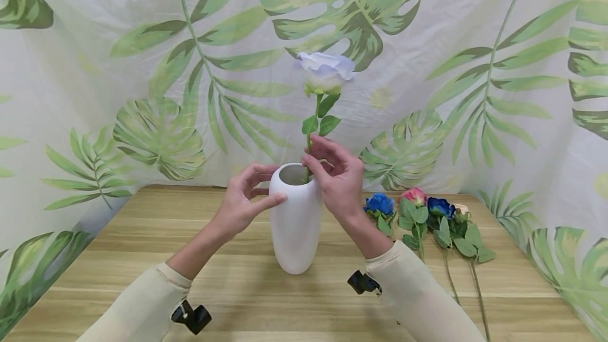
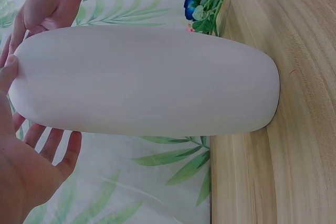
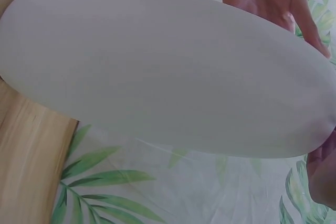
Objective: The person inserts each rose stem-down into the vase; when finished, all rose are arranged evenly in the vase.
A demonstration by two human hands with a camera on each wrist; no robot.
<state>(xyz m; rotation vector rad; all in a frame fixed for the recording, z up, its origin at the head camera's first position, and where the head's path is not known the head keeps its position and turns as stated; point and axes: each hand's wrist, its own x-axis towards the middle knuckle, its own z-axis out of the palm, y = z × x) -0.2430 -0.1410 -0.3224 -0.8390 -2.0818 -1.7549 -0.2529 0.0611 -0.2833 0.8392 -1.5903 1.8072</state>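
A tall white vase stands upright on the wooden table. My left hand holds its upper part, thumb on the front and fingers round the far left side. With thumb and fingers, my right hand pinches the green stem of a pale lilac-white rose above the rim. The stem's lower end is inside the vase mouth, and its tip is hidden. In the left wrist view the vase lies between both hands. The vase covers most of the right wrist view, with only part of the right hand showing.
On the right of the table lie a blue rose, a pink rose, a dark blue rose and a peach rose, partly overlapping. A leaf-patterned cloth hangs behind the table.
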